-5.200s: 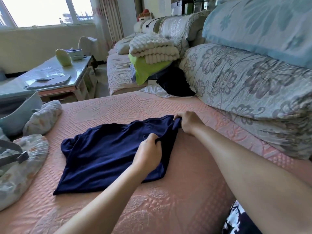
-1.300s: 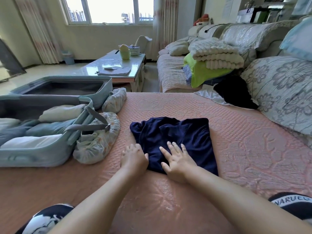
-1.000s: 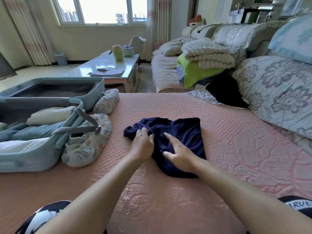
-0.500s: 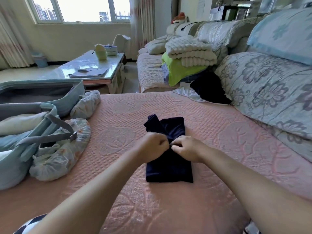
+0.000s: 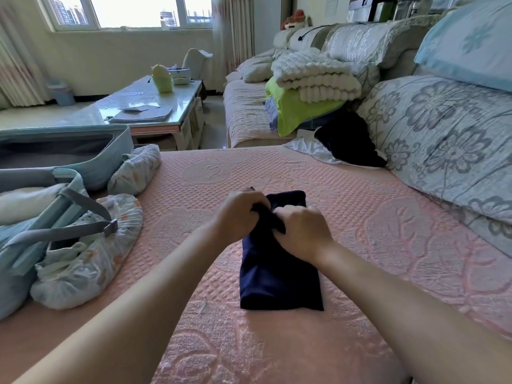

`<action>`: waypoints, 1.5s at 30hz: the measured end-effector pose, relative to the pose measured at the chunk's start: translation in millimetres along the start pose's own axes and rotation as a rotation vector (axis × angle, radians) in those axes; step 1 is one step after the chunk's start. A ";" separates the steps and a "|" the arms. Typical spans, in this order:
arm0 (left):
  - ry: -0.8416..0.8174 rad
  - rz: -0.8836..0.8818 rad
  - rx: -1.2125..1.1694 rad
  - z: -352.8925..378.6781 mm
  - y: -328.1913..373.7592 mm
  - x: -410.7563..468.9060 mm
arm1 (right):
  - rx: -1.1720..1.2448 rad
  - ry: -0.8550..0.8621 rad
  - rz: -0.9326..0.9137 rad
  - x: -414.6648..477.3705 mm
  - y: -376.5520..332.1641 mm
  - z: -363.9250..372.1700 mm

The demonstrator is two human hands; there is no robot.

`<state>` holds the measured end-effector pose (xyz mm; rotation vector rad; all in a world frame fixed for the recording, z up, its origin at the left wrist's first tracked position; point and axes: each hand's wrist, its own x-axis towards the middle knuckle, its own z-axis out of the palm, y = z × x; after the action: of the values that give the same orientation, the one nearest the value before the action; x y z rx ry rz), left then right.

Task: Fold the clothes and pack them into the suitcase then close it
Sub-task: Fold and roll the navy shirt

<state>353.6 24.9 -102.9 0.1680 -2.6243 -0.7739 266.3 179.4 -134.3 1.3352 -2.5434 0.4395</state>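
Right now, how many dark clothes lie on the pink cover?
2: a navy garment, gripped by the left hand and right hand; a black garment at the far edge beside the flowery cushion. Others may be hidden.

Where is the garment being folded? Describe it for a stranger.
On the pink bed cover, right of the open suitcase, lies a narrow navy garment. The black clothing farther back lies untouched; the left hand and right hand grip this one.

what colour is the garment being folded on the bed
Dark navy blue, plain with no pattern; the garment shows clearly in the head view.
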 end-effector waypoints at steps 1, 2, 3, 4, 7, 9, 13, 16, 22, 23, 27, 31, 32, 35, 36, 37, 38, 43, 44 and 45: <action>0.068 0.043 -0.093 2.3 4.3 2.6 | 0.060 0.035 0.093 0.1 4.6 -4.5; 0.126 0.076 -0.159 5.0 8.2 4.4 | 0.129 0.039 0.218 1.1 11.2 -9.1; 0.181 0.096 -0.203 7.9 10.8 5.5 | 0.183 0.019 0.361 2.1 19.6 -13.8; 0.234 0.104 -0.216 10.4 12.5 5.7 | 0.208 -0.024 0.507 3.0 29.5 -18.1; 0.287 0.114 -0.058 20.3 -4.6 2.9 | 0.176 -0.233 0.788 0.9 60.4 -21.2; 0.131 0.099 0.066 28.3 -23.5 1.2 | 0.144 -0.316 0.854 -0.8 70.2 -18.0; -0.315 0.014 0.318 43.3 -41.0 0.8 | 0.192 -0.067 0.534 8.7 67.9 -9.1; -0.381 -0.039 0.416 51.4 -45.9 13.0 | 0.120 -0.004 0.272 18.3 57.6 3.2; -0.136 0.129 0.487 53.3 -52.2 58.4 | 0.023 -0.231 0.233 38.4 73.7 15.8; -0.148 0.126 0.519 53.7 -56.7 66.9 | 0.042 -0.227 0.218 38.0 78.8 15.5; -0.144 0.117 0.532 60.3 -72.7 84.8 | 0.272 -0.104 0.225 34.5 100.1 14.3; 0.102 -0.110 0.312 70.0 -72.4 102.0 | 0.436 0.131 0.268 33.2 112.8 6.3; 0.106 -0.143 0.310 75.4 -71.1 104.7 | 0.444 0.137 0.313 31.4 115.2 5.6; 0.052 -0.179 0.383 93.6 -65.3 102.5 | 0.400 0.041 0.370 22.6 120.2 8.5; 0.061 -0.202 0.378 95.4 -62.9 100.5 | 0.389 0.021 0.367 20.0 120.7 9.3; 0.077 -0.231 0.347 95.6 -61.6 99.0 | 0.385 0.005 0.367 17.5 120.8 9.0; 0.096 -0.249 0.310 93.3 -60.0 97.1 | 0.388 -0.005 0.372 15.2 120.6 8.2; 0.053 0.131 0.275 90.1 -42.7 85.8 | 0.159 -0.051 0.494 1.0 115.4 3.7; -0.001 0.204 0.240 94.1 -38.0 83.6 | 0.149 -0.111 0.529 -1.6 114.7 3.3; -0.071 0.241 0.221 99.4 -33.5 81.7 | 0.169 -0.167 0.538 -3.8 114.4 4.7</action>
<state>238.7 27.7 -169.6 -0.1153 -2.7262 -0.4155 173.3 242.2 -157.6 0.7348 -3.0561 0.6744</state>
